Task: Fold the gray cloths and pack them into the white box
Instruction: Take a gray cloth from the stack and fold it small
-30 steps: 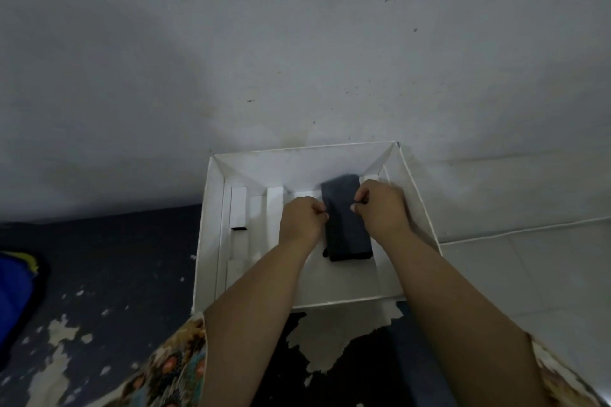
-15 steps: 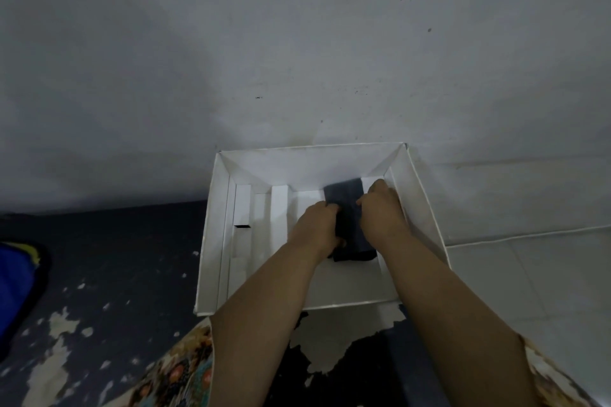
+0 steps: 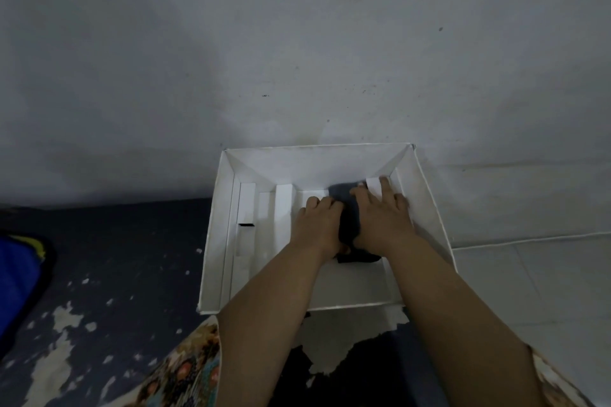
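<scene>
A white box with upright white dividers stands on the floor against the wall. A folded dark gray cloth lies in a slot at the right of the box, between my two hands. My left hand rests against the cloth's left side with its fingers bent over the edge. My right hand lies flat with fingers spread over the cloth's right side and the divider beside it. Most of the cloth is hidden under my hands.
White dividers split the left of the box into narrow slots. A blue cloth lies at the far left on the dark peeling floor. A pale wall rises right behind the box. Patterned fabric covers my lap below.
The cloth has gone down from upright between my fingers into the box slot. My right hand has opened and spread flat over it; my left hand has slid down its left side.
</scene>
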Tool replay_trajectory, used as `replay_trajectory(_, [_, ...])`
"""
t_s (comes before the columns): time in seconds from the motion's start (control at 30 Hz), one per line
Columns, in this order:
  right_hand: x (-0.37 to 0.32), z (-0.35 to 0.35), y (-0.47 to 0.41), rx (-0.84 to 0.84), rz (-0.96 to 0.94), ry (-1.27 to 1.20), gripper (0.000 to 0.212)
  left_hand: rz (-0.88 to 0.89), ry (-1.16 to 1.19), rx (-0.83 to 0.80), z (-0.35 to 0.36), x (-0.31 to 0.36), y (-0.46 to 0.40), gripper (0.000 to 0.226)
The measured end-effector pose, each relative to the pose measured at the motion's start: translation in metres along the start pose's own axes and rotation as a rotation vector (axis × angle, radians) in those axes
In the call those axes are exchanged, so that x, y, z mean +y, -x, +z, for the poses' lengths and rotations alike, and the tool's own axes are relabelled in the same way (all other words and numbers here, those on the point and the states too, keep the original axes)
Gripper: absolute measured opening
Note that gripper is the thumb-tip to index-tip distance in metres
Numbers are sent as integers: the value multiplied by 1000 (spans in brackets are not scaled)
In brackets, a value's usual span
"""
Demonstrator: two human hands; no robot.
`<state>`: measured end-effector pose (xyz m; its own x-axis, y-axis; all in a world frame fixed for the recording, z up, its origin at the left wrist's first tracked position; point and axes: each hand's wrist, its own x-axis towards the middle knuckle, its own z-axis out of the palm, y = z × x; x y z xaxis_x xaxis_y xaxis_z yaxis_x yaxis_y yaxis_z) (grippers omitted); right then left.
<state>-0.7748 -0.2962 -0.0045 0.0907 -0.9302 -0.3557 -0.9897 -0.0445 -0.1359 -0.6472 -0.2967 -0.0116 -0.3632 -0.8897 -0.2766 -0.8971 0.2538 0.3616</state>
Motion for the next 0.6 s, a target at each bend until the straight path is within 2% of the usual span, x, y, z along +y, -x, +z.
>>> replay_trajectory(0.1, [1, 0, 1, -135, 18, 52, 95, -6, 14, -14, 0, -1, 0, 68])
replay_trajectory(0.2, [1, 2, 1, -199, 40, 105, 103, -11, 3, -36, 0, -2, 1, 74])
replay_trajectory(0.47, [0, 1, 1, -167, 44, 116, 95, -34, -45, -61, -10, 10, 6, 67])
replay_trajectory(0.53, [1, -5, 3, -186, 16, 62, 98, -38, -6, -48, -20, 13, 11, 61])
replay_trajectory(0.6, [1, -16, 5, -173, 25, -130, 97, -19, 28, -35, -31, 13, 18, 56])
